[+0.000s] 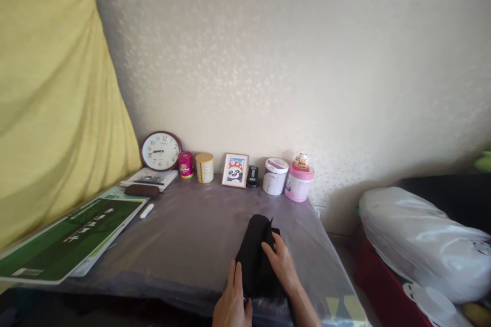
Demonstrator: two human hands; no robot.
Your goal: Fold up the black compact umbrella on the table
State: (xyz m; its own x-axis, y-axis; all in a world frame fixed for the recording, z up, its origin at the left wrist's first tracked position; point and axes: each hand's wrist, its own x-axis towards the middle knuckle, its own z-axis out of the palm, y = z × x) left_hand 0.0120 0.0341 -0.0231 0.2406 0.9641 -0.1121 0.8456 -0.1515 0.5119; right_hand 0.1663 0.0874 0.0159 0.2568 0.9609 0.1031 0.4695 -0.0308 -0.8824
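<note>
Black folded item (pixel 251 250), one: held between both hands at the table's (pixel 184 245) near side, long axis pointed away, leaning slightly right. Near left side is grasped by the left hand (pixel 233 300); farther right edge, by the right hand (pixel 283 261).

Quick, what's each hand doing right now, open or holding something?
Left hand: holding the black bundle at its near left side.
Right hand: holding its right side.

Left hand (pixel 232 300): bare, fingers slender
Right hand (pixel 282 261): bare, thumb rounded
Right forearm (pixel 304 306): bare, tapered toward wrist
</note>
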